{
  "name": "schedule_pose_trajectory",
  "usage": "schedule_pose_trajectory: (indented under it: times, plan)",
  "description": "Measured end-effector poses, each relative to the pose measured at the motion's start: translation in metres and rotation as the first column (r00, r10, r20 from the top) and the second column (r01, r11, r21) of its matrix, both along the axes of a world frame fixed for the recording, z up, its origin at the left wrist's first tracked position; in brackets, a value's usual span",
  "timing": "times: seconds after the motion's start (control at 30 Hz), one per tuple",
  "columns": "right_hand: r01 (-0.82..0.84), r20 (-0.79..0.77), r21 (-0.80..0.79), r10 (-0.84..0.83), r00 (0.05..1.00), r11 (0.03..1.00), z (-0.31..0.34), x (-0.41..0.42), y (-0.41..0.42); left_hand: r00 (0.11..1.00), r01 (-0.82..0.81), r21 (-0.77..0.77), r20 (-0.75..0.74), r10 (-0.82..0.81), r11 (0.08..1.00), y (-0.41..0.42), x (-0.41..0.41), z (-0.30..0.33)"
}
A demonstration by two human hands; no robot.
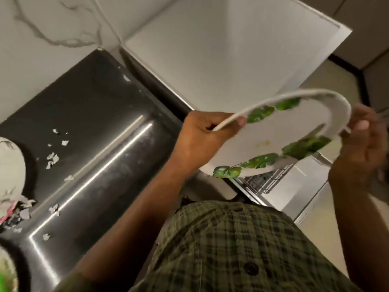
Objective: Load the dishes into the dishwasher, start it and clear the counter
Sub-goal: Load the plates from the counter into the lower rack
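Observation:
A white plate (280,133) with green leaf prints round its rim is held tilted in the air, right of the sink. My left hand (206,140) grips its left edge, thumb on the upper face. My right hand (364,144) holds the right edge with its fingers curled at the rim. Below the plate, the open dishwasher (299,186) shows a piece of wire rack (263,182). Small yellowish food smears mark the plate's middle.
A steel sink (90,131) with scattered white scraps fills the left. A white bowl (10,167) stands at its left edge above a pile of torn paper and scraps (14,211). A white marble-look counter (221,49) runs behind.

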State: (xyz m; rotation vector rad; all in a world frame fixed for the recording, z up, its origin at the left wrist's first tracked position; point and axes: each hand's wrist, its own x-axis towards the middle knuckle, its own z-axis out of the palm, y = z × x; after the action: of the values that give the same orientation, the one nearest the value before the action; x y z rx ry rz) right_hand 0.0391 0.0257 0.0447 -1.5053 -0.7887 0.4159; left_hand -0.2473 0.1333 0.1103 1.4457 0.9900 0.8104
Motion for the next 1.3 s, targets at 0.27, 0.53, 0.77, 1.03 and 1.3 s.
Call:
schedule_pose_trajectory:
  times: [0.27,0.53,0.77,1.03,1.3]
  plan:
    - [-0.335,0.314,-0.453,0.5,0.807,0.826,-0.025,0.097,-0.049,0.782,0.537,0.14,-0.453,-0.428,0.832,-0.018,0.147,-0.026]
    - [0.034,0.144,-0.512,0.046,0.988,0.859,-0.086,0.095,-0.112,0.595,0.647,0.045,-0.654,-0.467,0.761,-0.019,0.225,-0.104]
    - [0.104,0.055,-0.484,-0.089,0.995,0.869,-0.137,0.108,-0.099,0.513,0.663,-0.017,-0.718,-0.47,0.749,0.007,0.27,-0.184]
    - [0.223,0.158,-0.634,-0.158,0.975,0.741,-0.208,0.137,-0.05,0.62,0.598,0.036,-0.654,-0.433,0.801,0.022,0.346,-0.27]
    - [0.335,0.174,-0.599,-0.291,0.941,0.727,-0.29,0.178,-0.012,0.801,0.433,0.172,-0.524,-0.29,0.885,0.034,0.397,-0.346]
